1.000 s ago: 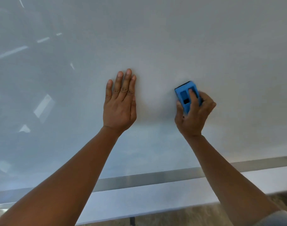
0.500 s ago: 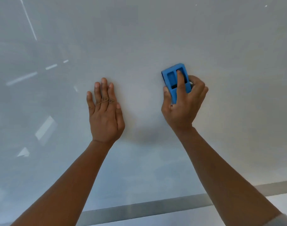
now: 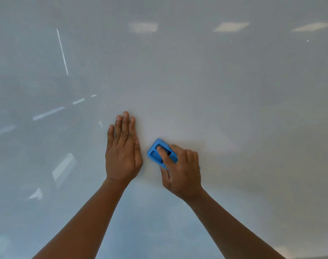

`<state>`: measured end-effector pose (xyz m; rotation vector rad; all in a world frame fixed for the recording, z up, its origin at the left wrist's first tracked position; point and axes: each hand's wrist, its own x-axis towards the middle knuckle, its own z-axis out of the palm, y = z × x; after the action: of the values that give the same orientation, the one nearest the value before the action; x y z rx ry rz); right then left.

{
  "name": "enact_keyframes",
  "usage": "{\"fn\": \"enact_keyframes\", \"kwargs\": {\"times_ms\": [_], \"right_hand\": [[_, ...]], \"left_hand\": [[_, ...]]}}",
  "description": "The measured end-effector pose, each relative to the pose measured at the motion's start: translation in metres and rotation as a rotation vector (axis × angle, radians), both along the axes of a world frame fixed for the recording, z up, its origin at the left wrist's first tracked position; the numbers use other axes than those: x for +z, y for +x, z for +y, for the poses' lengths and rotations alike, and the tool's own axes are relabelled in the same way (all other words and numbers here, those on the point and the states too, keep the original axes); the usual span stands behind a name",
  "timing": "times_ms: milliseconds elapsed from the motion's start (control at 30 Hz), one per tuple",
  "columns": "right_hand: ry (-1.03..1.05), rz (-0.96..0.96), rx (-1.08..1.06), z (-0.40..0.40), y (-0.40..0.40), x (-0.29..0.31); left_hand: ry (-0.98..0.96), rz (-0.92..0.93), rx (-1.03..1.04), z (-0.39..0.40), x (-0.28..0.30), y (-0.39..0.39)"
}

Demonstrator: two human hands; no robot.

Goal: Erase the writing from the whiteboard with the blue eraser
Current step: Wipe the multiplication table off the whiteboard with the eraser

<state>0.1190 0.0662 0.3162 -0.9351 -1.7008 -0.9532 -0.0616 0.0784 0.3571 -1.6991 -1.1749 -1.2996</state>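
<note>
At far left you've got pale streaks and patches of reflected light on the glossy white whiteboard surface (image 3: 234,90), which fills nearly the whole view; no writing is legible anywhere on it.

Next, center-left: your left hand (image 3: 123,156) lies flat on the board, palm down, fingers straight, close together and pointing up, thumb tucked along the side. It's open and holds nothing. Forearm runs down to the bottom-left edge.

Just right of it, w/ a narrow gap of bare board between: the blue rectangular plastic eraser (image 3: 156,153), pressed against the board and tilted so its free end points up-left toward your left thumb. Two recessed slots show on its back.

Then your right hand (image 3: 182,171), closed around the eraser: index finger lies along the back over one slot, thumb on the lower-left edge, other fingers curled over the upper-right edge, covering approx. the lower-right half of the eraser. Forearm goes down to the bottom-right.

Upper right: three blurred rectangular light reflections on the board.
</note>
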Motion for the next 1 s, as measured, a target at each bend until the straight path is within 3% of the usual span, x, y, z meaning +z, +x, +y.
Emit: {"fn": "enact_keyframes", "kwargs": {"times_ms": [267,367,533,600,700,800,867,1000], "right_hand": [[0.092,0.322,-0.063,0.007,-0.009,0.182],[0.079,0.372,-0.076,0.003,-0.020,0.193],[0.085,0.115,-0.028,0.000,-0.014,0.183],[0.093,0.203,-0.058,0.002,-0.001,0.203],[0.109,0.503,-0.097,0.003,0.023,0.250],[0.089,0.587,-0.096,0.003,0.029,0.275],[0.083,0.524,-0.068,0.001,0.019,0.269],[0.068,0.079,-0.017,0.001,-0.005,0.233]], "left_hand": [[-0.024,-0.013,0.012,-0.006,0.031,0.004],[-0.025,-0.015,-0.008,-0.006,0.068,0.009],[-0.020,0.011,-0.022,-0.005,0.110,0.013],[-0.018,0.015,-0.016,-0.003,0.117,0.011],[-0.012,0.043,0.005,-0.001,0.119,0.007],[-0.007,0.065,0.017,0.001,0.118,0.003],[-0.014,0.062,0.013,0.001,0.118,0.004],[-0.016,0.054,-0.006,0.001,0.119,0.006]]}}
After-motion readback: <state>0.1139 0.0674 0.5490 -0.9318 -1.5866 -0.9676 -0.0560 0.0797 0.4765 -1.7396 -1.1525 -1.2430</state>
